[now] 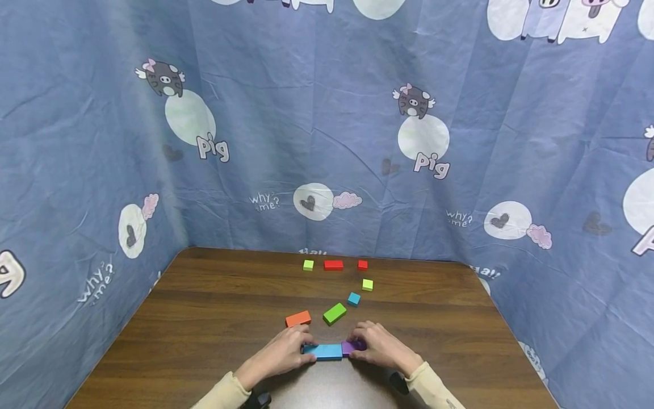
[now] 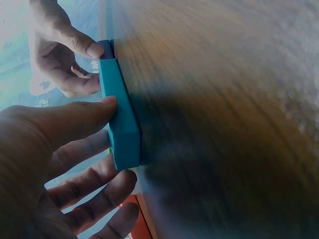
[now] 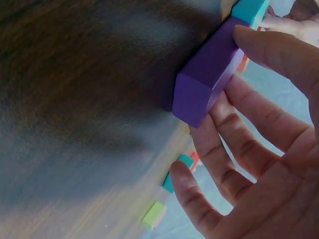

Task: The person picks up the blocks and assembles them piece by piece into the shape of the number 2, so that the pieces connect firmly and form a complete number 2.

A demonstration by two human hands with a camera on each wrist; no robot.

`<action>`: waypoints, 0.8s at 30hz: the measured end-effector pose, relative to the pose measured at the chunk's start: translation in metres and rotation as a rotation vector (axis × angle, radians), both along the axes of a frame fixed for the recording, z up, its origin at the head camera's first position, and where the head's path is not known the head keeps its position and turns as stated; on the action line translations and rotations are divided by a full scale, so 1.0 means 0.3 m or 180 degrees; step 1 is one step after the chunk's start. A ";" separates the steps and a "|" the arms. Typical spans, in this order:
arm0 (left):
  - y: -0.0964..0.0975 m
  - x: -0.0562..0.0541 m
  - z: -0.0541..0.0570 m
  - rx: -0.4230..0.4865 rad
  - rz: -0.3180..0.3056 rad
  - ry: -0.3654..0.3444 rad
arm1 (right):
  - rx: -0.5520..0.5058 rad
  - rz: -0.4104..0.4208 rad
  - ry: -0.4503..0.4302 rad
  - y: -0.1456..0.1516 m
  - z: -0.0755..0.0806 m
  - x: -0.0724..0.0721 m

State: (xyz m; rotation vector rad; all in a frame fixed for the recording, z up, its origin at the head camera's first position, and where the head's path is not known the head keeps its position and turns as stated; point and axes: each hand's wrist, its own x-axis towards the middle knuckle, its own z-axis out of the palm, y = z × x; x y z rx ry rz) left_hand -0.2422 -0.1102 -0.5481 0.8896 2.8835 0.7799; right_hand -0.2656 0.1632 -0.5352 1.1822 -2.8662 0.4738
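Note:
Near the front of the table a long blue block (image 1: 328,353) and a purple block (image 1: 348,349) lie end to end, their ends touching or nearly so. The left hand (image 1: 286,347) pinches the blue block by its left part, thumb on the near side and fingers behind. At the other end, the right hand (image 1: 380,346) holds the purple block between thumb and fingers. In the right wrist view the purple block (image 3: 207,69) shows its free end, with the blue block (image 3: 249,11) beyond it. Fingers partly hide the purple block in the head view.
Behind the hands lie an orange block (image 1: 298,318), a green block (image 1: 334,313) and a small blue cube (image 1: 354,299). Farther back are yellow-green cubes (image 1: 368,285), a long red block (image 1: 334,265) and a red cube (image 1: 363,265). A blue patterned curtain (image 1: 317,142) surrounds the wooden table (image 1: 214,295).

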 end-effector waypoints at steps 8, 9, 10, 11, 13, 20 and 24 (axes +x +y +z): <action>-0.003 0.000 0.002 0.0022 -0.0021 0.0036 | -0.0047 0.0089 0.0222 -0.010 0.001 0.000; -0.004 0.001 0.001 0.0028 -0.0029 0.0046 | -0.0067 0.0113 0.0269 -0.012 0.001 0.001; -0.005 0.001 0.000 0.0034 -0.0035 0.0052 | -0.0091 0.0135 0.0302 -0.015 0.002 0.003; -0.005 0.002 -0.001 0.0036 -0.0040 0.0066 | -0.0113 0.0156 0.0309 -0.019 0.004 0.004; -0.006 0.002 -0.004 0.0038 -0.0043 0.0085 | -0.0129 0.0172 0.0305 -0.025 0.010 0.007; -0.005 0.000 -0.009 0.0036 -0.0026 0.0068 | -0.0110 0.0212 0.0319 -0.051 0.016 0.010; -0.004 0.001 -0.007 0.0023 -0.0005 0.0002 | -0.0110 0.0231 0.0290 -0.064 0.010 0.010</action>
